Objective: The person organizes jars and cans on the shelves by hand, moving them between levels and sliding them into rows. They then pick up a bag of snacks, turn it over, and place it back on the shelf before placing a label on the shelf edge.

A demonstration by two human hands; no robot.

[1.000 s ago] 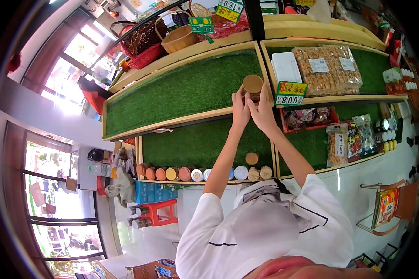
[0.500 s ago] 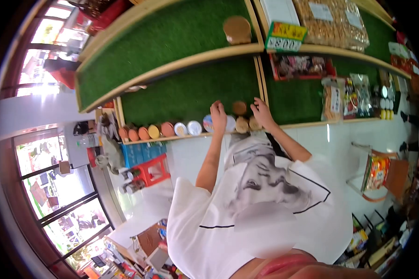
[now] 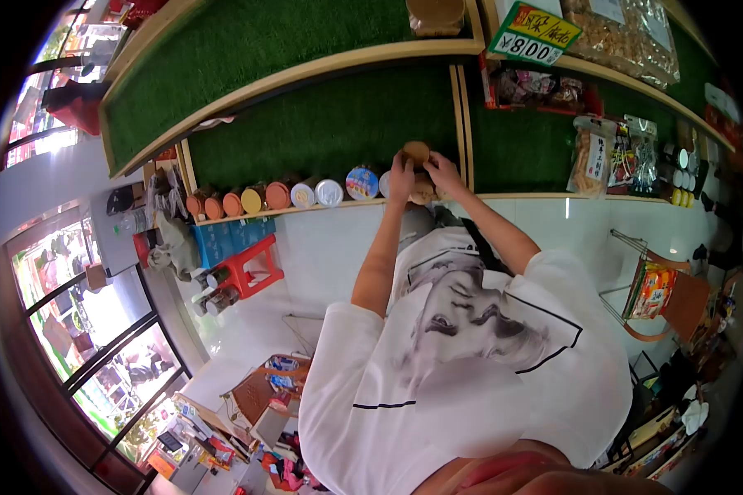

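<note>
A jar with a round brown lid (image 3: 417,152) stands on the green turf of the lower shelf, near its wooden divider. My left hand (image 3: 401,178) has its fingers closed against the jar's left side. On the opposite side my right hand (image 3: 442,173) grips it, fingers curled in. Just below, tan-lidded jars (image 3: 422,191) are partly covered by my hands. Left of them along the front edge sit a jar with a blue patterned lid (image 3: 362,183) and a jar with a white lid (image 3: 329,193).
Further left the row continues with orange-lidded jars (image 3: 278,195) and a yellow-lidded jar (image 3: 253,198). Above is an upper shelf (image 3: 305,70) with a wooden edge and a price sign (image 3: 534,33). Bagged snacks (image 3: 592,157) stand at right. A red stool (image 3: 257,266) is below left.
Both hands have moved inward from either side and closed on the brown-lidded jar. The camera view has shifted, so the shelves appear higher.
</note>
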